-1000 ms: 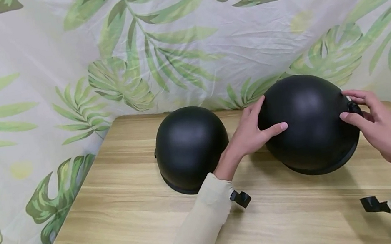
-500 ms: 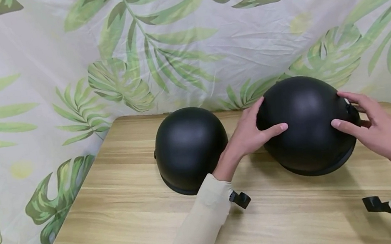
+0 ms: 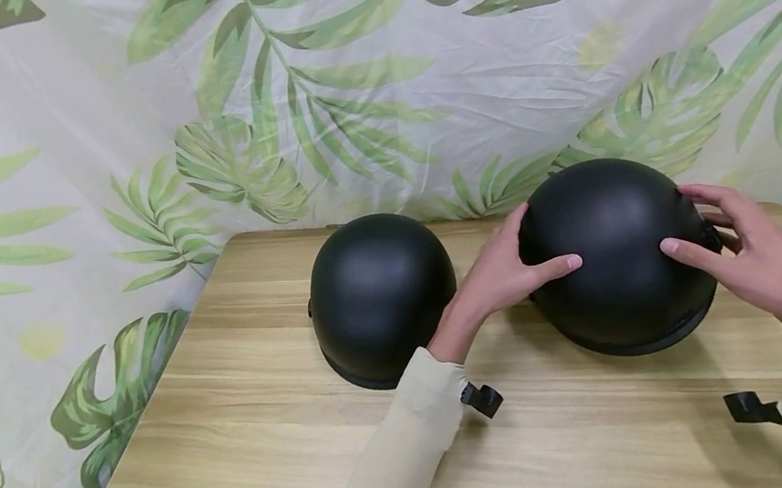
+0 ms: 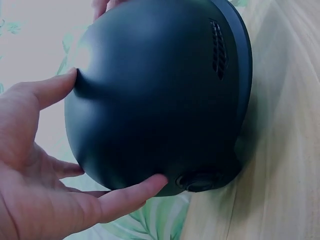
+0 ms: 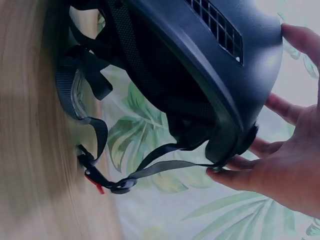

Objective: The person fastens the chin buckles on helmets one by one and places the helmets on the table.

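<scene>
Both hands hold a matte black helmet at the right of the table in the head view. My left hand grips its left side, thumb on the shell's front; the left wrist view shows these fingers spread along the helmet near a round side knob. My right hand holds the opposite side, some fingers hidden behind the shell. In the right wrist view, that hand has fingers at the rim, and a chin strap with a red clip hangs towards the table.
A second black helmet stands dome up on the wooden table, left of the held one and close behind the left wrist. A leaf-patterned cloth hangs along the table's back and left side.
The held helmet has sunk slightly and tipped a little. My right hand has shifted slightly left over its side. The left hand and the other helmet have hardly moved.
</scene>
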{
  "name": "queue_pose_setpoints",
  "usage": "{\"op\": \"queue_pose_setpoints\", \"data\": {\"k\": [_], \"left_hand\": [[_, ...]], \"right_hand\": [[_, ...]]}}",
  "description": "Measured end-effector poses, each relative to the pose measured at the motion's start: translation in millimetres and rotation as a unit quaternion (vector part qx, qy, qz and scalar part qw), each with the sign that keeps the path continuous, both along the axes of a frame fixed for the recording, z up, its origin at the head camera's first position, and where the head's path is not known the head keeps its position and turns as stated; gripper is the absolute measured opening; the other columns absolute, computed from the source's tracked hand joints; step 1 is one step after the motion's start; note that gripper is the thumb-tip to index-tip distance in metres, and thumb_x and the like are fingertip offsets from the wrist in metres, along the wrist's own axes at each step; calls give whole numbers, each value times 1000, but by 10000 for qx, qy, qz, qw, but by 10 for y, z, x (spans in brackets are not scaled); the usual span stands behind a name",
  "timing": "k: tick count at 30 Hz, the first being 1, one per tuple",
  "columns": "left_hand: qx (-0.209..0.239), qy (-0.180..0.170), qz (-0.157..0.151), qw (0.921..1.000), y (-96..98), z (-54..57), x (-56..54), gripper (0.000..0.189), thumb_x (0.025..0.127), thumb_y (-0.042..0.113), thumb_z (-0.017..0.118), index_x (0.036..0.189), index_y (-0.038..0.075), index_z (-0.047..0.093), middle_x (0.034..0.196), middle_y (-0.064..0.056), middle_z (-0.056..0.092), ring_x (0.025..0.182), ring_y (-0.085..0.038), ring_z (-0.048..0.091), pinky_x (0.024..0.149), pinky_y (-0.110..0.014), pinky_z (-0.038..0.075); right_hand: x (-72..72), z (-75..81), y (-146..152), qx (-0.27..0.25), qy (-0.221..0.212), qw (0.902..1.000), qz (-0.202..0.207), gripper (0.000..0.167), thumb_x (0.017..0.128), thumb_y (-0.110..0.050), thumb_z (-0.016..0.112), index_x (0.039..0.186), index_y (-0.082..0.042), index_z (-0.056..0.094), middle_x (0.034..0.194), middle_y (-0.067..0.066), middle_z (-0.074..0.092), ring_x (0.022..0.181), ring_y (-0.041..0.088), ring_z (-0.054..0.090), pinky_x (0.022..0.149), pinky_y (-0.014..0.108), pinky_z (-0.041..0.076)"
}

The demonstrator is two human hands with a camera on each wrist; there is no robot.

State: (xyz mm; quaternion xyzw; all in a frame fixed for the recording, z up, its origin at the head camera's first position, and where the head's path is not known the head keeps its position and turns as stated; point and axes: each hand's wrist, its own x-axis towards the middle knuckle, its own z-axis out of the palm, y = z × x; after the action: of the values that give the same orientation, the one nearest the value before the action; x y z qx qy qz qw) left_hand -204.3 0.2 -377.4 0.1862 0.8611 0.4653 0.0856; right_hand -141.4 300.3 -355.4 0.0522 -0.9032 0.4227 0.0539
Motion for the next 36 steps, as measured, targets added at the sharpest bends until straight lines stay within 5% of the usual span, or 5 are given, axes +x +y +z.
{"op": "queue_pose_setpoints", "data": {"k": [5,12,16,25,36], "left_hand": [[-125,74,98,9998,2,-20,2,106,88,61,79,170,23,23,170,0,35,154,-21,38,121,-48,40],[-340,246,46,9991,11,-18,25,107,88,59,80,170,21,23,169,-5,36,153,-23,40,120,-47,41],[-373,102,140,9992,34,-9,48,108,88,58,81,170,21,22,170,-5,35,153,-23,39,120,-47,41],[-362,-160,215,9990,63,-45,54,109,89,62,78,171,23,19,171,1,34,155,-20,38,121,-46,40],[-306,9,135,9994,75,-46,46,108,87,57,82,170,20,24,169,-1,37,153,-22,41,120,-47,41]], "right_hand": [[-15,-7,-15,199,-118,9997,-4,83,102,-33,72,170,-26,25,172,19,23,145,61,35,99,52,42],[-45,-38,-50,249,-217,9994,-54,90,102,-36,71,171,-17,16,171,24,20,143,59,33,93,53,43],[-60,-67,-60,222,-298,9992,-116,93,103,-39,68,171,-12,12,172,26,14,144,59,30,95,68,39],[-68,-105,-84,10,-231,9995,-211,91,103,-39,67,170,-7,14,173,26,11,150,58,23,108,81,28],[-80,-49,-56,62,-439,9987,-249,92,103,-43,67,170,-8,15,171,30,18,149,61,25,105,82,31]]}}
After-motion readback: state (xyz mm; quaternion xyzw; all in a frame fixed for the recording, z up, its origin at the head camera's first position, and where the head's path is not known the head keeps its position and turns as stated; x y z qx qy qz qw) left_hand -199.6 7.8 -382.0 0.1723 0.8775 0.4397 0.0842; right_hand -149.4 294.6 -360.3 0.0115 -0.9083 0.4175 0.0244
